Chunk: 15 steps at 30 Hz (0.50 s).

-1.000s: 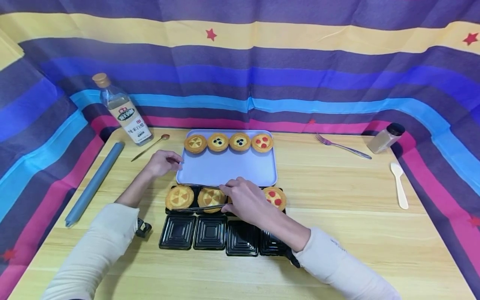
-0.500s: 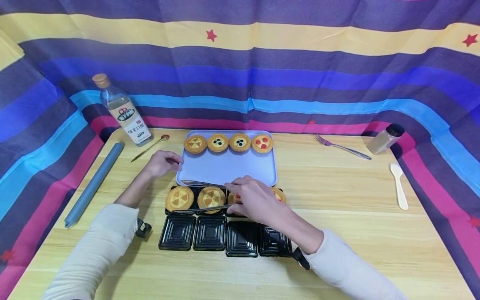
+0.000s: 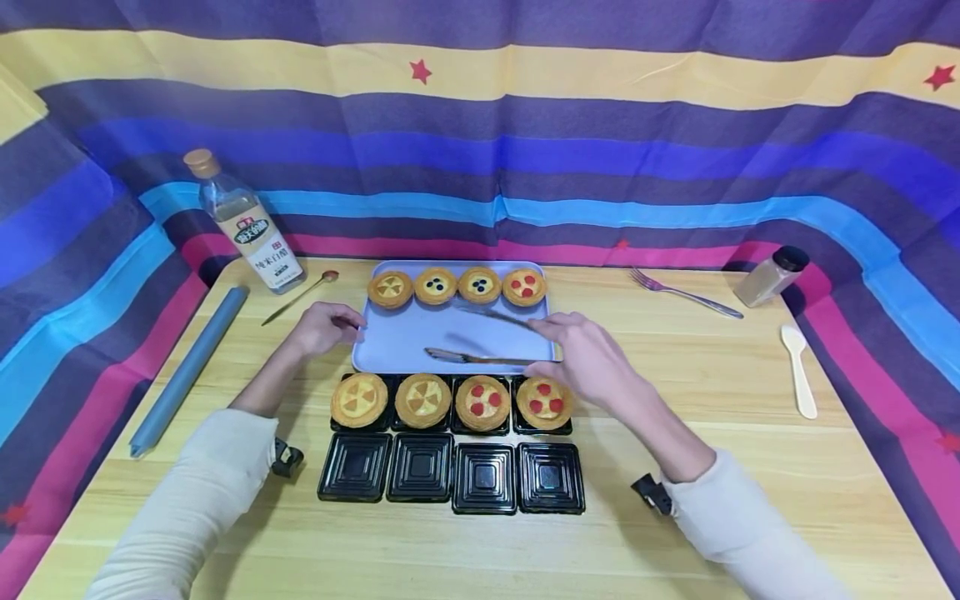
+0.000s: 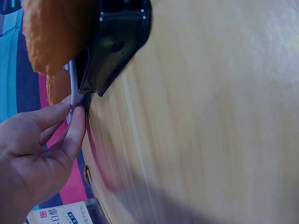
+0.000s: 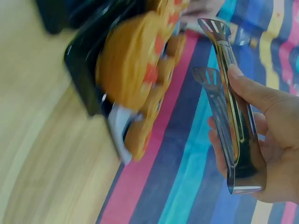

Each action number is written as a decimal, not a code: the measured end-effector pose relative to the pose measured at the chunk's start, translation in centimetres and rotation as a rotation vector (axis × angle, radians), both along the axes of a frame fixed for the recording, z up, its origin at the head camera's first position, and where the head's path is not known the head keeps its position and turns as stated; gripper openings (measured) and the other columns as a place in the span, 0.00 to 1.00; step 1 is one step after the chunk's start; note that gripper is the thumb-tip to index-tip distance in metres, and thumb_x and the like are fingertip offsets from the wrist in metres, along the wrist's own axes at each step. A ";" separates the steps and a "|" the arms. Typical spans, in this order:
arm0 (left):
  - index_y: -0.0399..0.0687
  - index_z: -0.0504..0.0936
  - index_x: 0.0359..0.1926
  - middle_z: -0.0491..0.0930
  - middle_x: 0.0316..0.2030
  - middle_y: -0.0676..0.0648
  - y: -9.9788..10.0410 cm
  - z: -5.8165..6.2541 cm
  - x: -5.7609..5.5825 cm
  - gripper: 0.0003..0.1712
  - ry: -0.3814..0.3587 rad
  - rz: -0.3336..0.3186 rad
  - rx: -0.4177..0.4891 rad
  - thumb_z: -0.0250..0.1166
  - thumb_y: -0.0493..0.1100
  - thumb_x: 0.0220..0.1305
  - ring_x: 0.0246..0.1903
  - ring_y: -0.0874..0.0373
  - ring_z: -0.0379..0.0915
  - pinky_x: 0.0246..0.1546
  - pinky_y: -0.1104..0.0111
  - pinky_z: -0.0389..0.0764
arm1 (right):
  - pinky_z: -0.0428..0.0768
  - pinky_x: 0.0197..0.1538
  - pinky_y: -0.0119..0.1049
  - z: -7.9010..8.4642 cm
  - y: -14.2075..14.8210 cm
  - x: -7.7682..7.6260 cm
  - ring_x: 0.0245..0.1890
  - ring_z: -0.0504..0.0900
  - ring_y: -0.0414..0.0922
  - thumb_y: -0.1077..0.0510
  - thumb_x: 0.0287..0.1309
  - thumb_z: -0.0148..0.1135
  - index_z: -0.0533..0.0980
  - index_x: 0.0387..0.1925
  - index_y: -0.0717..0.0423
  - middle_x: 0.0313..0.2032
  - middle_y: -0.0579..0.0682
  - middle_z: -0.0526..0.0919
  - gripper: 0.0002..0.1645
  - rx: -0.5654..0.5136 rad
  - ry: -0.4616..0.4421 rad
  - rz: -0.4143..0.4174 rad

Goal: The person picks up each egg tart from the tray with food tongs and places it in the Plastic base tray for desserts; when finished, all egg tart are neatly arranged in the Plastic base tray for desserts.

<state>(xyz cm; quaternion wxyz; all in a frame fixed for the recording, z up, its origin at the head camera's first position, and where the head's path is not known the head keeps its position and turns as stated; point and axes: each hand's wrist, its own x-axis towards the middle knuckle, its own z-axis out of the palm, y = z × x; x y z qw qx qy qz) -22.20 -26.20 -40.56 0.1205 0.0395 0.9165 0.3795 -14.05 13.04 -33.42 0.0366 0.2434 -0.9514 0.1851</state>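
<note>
My right hand (image 3: 596, 362) holds metal tongs (image 5: 243, 140), whose arms stand apart with nothing between them. In the head view the tongs lie over the front of the light purple tray (image 3: 397, 337). My left hand (image 3: 322, 327) pinches the tray's left edge between thumb and fingers, as the left wrist view shows. Several tarts line the tray's back: one with wedge topping (image 3: 390, 288), a pair with dark berries (image 3: 436, 285), one with red dots (image 3: 524, 286). In front, black plastic boxes hold two wedge-topped tarts (image 3: 423, 401) and two red-dotted tarts (image 3: 482, 404).
The boxes' black lids (image 3: 420, 467) lie folded open toward me. A vinegar bottle (image 3: 255, 229), a small spoon (image 3: 300, 296) and a grey-blue rod (image 3: 191, 367) are at left. Rightward lie a fork (image 3: 686, 294), a shaker jar (image 3: 772, 275) and a pale spoon (image 3: 798, 371).
My right hand has lifted the tongs off the boxed tarts and moved back and right over the tray, uncovering the red-dotted tarts. My left hand has stayed at the tray's edge.
</note>
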 end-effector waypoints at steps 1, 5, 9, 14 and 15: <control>0.34 0.82 0.43 0.83 0.37 0.38 0.0 0.0 0.1 0.13 0.006 -0.001 0.009 0.66 0.36 0.57 0.33 0.58 0.76 0.34 0.73 0.77 | 0.77 0.56 0.50 0.0 0.5 -0.4 0.55 0.77 0.58 0.45 0.43 0.74 0.73 0.59 0.59 0.54 0.61 0.79 0.42 0.003 -0.003 -0.019; 0.35 0.83 0.40 0.83 0.32 0.43 -0.1 0.2 0.3 0.11 0.021 -0.005 0.038 0.67 0.35 0.55 0.30 0.60 0.75 0.31 0.72 0.77 | 0.75 0.57 0.53 0.1 2.4 -1.9 0.56 0.76 0.60 0.45 0.44 0.73 0.73 0.59 0.58 0.55 0.61 0.79 0.41 0.023 -0.006 -0.100; 0.34 0.82 0.41 0.83 0.33 0.41 -0.1 0.1 0.2 0.11 0.009 0.003 0.027 0.67 0.35 0.56 0.31 0.59 0.76 0.32 0.71 0.77 | 0.75 0.55 0.55 -0.2 4.1 -3.1 0.55 0.76 0.62 0.47 0.45 0.73 0.74 0.57 0.62 0.54 0.64 0.79 0.39 0.021 0.011 -0.152; 0.34 0.82 0.44 0.82 0.38 0.37 0.0 0.0 0.0 0.13 -0.013 0.010 -0.008 0.65 0.35 0.58 0.33 0.58 0.75 0.35 0.70 0.78 | 0.74 0.55 0.56 -1.0 5.7 -4.2 0.55 0.75 0.64 0.49 0.48 0.72 0.73 0.57 0.65 0.55 0.66 0.77 0.38 0.002 0.024 -0.196; 0.34 0.82 0.44 0.82 0.38 0.37 0.0 -0.1 -0.1 0.13 -0.015 0.011 -0.010 0.65 0.35 0.58 0.33 0.58 0.75 0.35 0.70 0.78 | 0.74 0.55 0.56 -1.2 6.0 -4.3 0.56 0.74 0.64 0.49 0.48 0.72 0.73 0.57 0.65 0.56 0.66 0.76 0.38 0.001 0.019 -0.206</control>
